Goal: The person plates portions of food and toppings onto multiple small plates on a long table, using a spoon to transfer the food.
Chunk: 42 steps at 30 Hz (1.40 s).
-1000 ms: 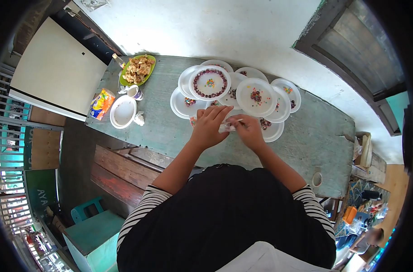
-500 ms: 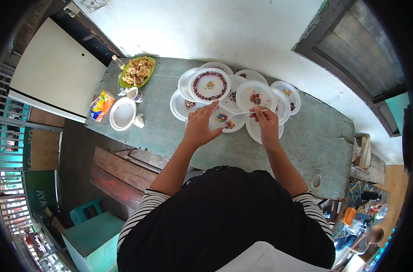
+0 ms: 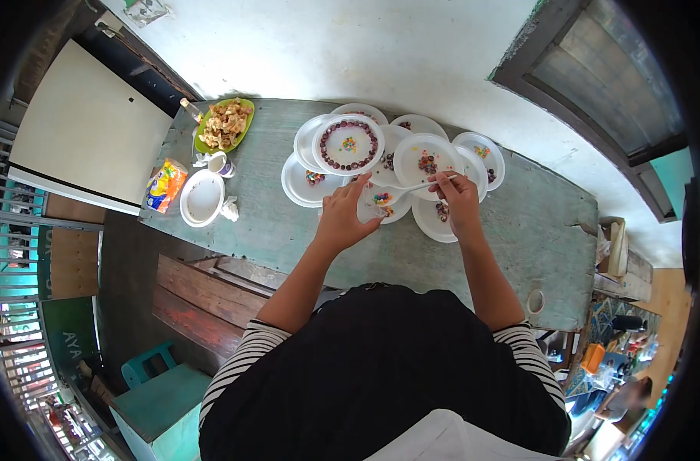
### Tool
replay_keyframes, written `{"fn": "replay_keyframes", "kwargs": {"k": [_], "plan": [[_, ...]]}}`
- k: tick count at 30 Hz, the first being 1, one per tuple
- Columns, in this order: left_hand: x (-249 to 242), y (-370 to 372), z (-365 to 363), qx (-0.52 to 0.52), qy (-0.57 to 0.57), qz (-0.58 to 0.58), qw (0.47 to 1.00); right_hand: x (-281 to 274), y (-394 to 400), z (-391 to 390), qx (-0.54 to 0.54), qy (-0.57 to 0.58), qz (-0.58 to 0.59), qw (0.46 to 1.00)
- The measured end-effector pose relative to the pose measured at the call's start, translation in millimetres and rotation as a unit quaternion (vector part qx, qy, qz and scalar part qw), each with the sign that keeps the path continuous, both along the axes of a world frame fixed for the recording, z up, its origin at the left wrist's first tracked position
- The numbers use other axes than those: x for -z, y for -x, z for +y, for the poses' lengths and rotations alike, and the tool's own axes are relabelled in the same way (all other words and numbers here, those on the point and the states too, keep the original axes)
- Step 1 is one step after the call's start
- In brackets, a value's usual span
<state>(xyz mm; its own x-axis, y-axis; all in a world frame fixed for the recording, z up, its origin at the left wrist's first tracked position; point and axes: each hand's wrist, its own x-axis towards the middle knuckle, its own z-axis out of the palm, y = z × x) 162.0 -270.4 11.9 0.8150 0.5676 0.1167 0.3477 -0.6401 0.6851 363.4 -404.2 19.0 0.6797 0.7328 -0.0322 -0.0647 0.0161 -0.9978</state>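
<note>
Several white plates with beads on them overlap on the green table (image 3: 519,238). My left hand (image 3: 342,215) lies at the left edge of the lower middle plate (image 3: 398,216), its thumb and fingers spread apart around that edge. Pinched in my right hand (image 3: 457,201) is a white plastic spoon (image 3: 419,186), held above the same plate and pointing left. Colourful beads (image 3: 382,198) sit under the spoon. A ring of dark beads (image 3: 324,157) lines the upper left plate (image 3: 316,146). To its right, another plate (image 3: 407,146) holds dark and small coloured beads (image 3: 427,163).
At the table's left are a green dish of food (image 3: 246,131), a small bottle (image 3: 190,109), a cup (image 3: 221,164), a white bowl (image 3: 202,198) and a colourful packet (image 3: 165,186). A wooden bench (image 3: 204,300) stands below. Another person (image 3: 625,399) is far right.
The view has shifted slightly. The spoon in my right hand has tilted, its left end now lower over the beads. My left hand has hardly moved.
</note>
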Motion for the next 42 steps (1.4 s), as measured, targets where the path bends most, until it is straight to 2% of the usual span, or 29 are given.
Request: {"fn": "replay_keyframes", "kwargs": {"k": [2,4,5,7,8,10,12,14,17,20,24,26,42], "plan": [[5.9,-1.3,-1.2,-0.002,-0.001,-0.004,1.000,4.5,-8.0,0.0,-0.005,0.003,0.031,1.000],[9.6,-1.2,-0.7,-0.004,-0.003,-0.008,1.000,13.4,-18.1,0.4,0.003,-0.012,0.132,0.991],[10.5,-0.7,0.2,-0.008,0.010,-0.006,1.000,19.3,-23.7,0.9,0.003,-0.012,0.132,0.991],[13.8,1.6,4.1,-0.013,0.024,-0.005,1.000,33.9,-37.9,3.1,0.048,-0.048,0.187,0.980],[16.9,4.9,8.4,-0.030,0.018,-0.010,0.999,42.0,-46.2,4.6,0.048,-0.048,0.188,0.980],[19.9,12.0,14.7,-0.048,0.014,-0.013,0.999,62.0,-65.4,7.2,0.112,-0.016,0.142,0.983],[20.2,17.7,19.6,-0.096,-0.018,-0.020,0.995,84.3,-85.7,9.5,0.112,-0.014,0.125,0.986],[21.1,21.5,21.5,-0.103,-0.028,-0.030,0.994,101.3,-102.4,13.1,0.166,0.032,0.063,0.984],[21.5,25.9,21.5,-0.118,-0.027,-0.031,0.992,117.0,-122.8,15.7,0.167,0.055,0.014,0.984],[19.6,31.0,20.1,-0.126,-0.028,-0.023,0.991,117.0,-134.0,15.9,0.163,0.097,0.020,0.982],[25.2,37.5,24.1,-0.124,0.005,-0.051,0.991,119.3,-144.4,11.3,0.158,0.087,-0.003,0.984],[30.2,40.5,25.4,-0.127,0.013,-0.055,0.990,114.3,-147.5,7.6,0.180,0.104,0.032,0.978],[10.9,46.4,23.4,-0.145,-0.038,-0.057,0.987,96.6,-160.9,13.8,0.148,0.099,0.041,0.983]]}}
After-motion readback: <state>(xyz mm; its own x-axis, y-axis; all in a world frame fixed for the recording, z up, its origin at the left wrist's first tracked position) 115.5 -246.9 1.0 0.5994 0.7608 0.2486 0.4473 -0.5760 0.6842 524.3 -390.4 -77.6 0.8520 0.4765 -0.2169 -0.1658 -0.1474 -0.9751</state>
